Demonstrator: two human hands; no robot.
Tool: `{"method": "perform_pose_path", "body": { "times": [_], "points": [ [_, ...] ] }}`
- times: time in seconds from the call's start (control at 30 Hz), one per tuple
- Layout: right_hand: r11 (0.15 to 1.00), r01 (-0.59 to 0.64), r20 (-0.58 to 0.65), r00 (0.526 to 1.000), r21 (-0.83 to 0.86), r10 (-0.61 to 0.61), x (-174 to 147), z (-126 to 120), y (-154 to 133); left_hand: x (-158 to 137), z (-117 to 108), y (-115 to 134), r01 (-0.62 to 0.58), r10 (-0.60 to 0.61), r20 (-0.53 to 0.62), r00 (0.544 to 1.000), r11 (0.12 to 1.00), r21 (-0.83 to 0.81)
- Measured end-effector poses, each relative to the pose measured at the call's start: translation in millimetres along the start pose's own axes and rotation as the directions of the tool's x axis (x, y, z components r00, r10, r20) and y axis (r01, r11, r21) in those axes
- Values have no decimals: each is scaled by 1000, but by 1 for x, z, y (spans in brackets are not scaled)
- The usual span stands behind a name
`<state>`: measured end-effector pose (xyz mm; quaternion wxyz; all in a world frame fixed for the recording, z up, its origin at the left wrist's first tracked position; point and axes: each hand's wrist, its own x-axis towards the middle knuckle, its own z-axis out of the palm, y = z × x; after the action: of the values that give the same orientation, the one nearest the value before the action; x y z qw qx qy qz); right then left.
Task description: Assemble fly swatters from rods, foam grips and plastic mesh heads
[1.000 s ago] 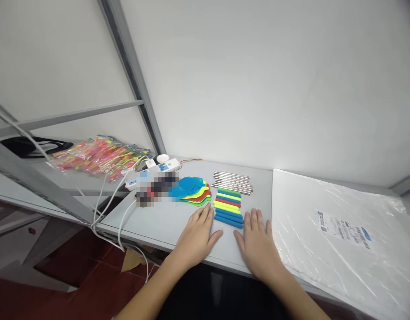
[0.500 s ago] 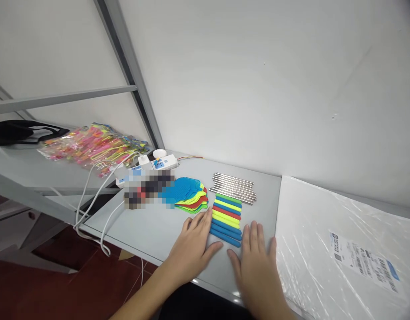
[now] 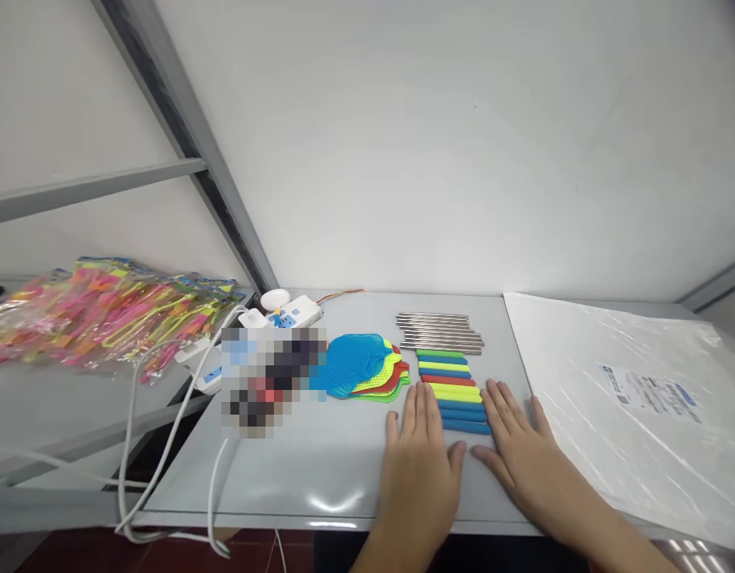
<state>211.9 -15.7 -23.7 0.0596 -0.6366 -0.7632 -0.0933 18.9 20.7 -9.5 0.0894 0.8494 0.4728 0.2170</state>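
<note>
Head view shows us a row of coloured sticks (image 3: 454,392) lying flat on the grey tabletop (image 3: 295,469), set side by side between our two hands. What has just changed is mostly our right hand (image 3: 525,461): half a second ago its fingers stood a little off the right ends of the sticks, and now they seem to meet those of the lower ones. Our left hand (image 3: 416,469) has turned to point more nearly straight ahead, its fingers along the left ends of the lower sticks. We judge that the lower part of the row is now hemmed in from both sides. Both hands are unclenched, palms down, fingers stretched out, grasping nothing; the sticks lie between the fingertips, ahead of both thumbs.

Just beyond the green stick lie bare metal rods (image 3: 442,334); whether they touch it we cannot tell. Left of the row fan out mesh paddles (image 3: 356,366), and farther left sits a white power strip (image 3: 300,312). To our right lies a plastic-wrapped white package (image 3: 582,338).
</note>
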Motion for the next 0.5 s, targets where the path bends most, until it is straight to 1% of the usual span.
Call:
{"method": "perform_pose_path", "body": {
  "times": [0.2, 0.33, 0.5],
  "points": [
    [999, 42, 26, 999, -25, -42, 2, -7, 1, -3, 4, -3, -20, 21, -86, 996, 1000, 6],
    [997, 71, 57, 996, -33, -69, 5, -12, 7, -3, 6, -6, -38, 40, -100, 994, 999, 27],
    [995, 102, 68, 993, -11, -101, 16, -15, 21, 8, 8, -12, -64, 71, -108, 992, 996, 68]
  ]
}}
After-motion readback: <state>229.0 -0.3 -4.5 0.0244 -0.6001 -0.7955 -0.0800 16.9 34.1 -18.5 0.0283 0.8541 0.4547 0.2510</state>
